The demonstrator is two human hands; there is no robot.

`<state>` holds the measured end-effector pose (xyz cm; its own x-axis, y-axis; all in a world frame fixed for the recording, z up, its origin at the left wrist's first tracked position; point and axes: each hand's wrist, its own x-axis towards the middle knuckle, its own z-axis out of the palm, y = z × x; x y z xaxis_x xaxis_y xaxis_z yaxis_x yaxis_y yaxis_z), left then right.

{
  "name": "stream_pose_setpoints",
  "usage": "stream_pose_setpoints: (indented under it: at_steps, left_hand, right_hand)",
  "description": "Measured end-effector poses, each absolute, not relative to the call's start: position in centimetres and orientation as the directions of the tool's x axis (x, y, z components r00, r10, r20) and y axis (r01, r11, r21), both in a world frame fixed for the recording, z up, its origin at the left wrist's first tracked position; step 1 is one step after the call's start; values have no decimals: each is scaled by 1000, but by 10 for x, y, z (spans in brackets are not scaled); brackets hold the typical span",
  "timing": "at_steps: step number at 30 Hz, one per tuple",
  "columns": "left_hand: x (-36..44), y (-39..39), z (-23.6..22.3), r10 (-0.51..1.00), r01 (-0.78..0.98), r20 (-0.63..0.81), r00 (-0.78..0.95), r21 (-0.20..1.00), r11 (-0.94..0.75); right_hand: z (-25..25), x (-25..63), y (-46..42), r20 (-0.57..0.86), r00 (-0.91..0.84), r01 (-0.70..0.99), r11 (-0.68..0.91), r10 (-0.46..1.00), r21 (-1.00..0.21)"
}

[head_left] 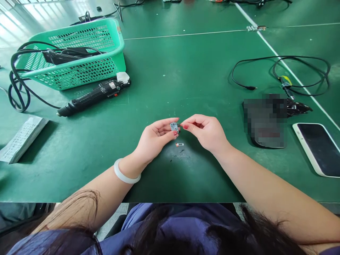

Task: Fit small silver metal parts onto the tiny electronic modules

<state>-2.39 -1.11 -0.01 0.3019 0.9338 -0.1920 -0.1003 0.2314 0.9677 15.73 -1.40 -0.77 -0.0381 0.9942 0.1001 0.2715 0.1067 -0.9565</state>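
Observation:
Between the thumb and fingers of my left hand [156,136] is a small grey rectangular housing [174,127] with cut-outs. Close to its right side, my right hand [208,131] is closed in a pinch of thumb and forefinger; whatever is between those fingertips is too small to make out. Just below the hands, a tiny white-and-orange part [180,144] with a dark outline lies on the green table [170,88]. Dark scuffs mark the surface under it.
A green plastic basket [79,72] holding black cabled items stands at the far left. Before it lies a black electric screwdriver [95,95]. A wrapped block [23,138] is at left. On the right are a blurred dark object [265,122], a coiled cable [302,58] and a phone [320,148].

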Motion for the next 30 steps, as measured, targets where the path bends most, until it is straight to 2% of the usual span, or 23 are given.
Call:
stream_pose_setpoints:
  at_steps: [3,6,8,16,23,30]
  left_hand:
    - [-26,-5,-3,944,-160,-249,215,945,285]
    - [-27,-1,-4,937,-181,-301,178,926,332]
    - [-26,-1,-4,933,-190,-321,161,918,348]
    - [-26,0,-4,926,-154,-333,180,920,360]
    - [-24,2,-7,920,-125,-297,257,933,336]
    - [-22,4,-7,907,-109,-305,291,931,348]
  right_hand:
    - [-12,161,-11,159,-38,461,158,987,-873]
    - [-20,159,-9,168,-157,644,230,973,-730]
    - [-24,156,-9,161,-214,693,266,963,-669]
    - [-25,148,-7,224,-305,718,378,926,-585]
    - [-13,144,-10,427,-124,603,410,896,-685]
    - [-14,140,-10,496,-178,615,490,850,-618]
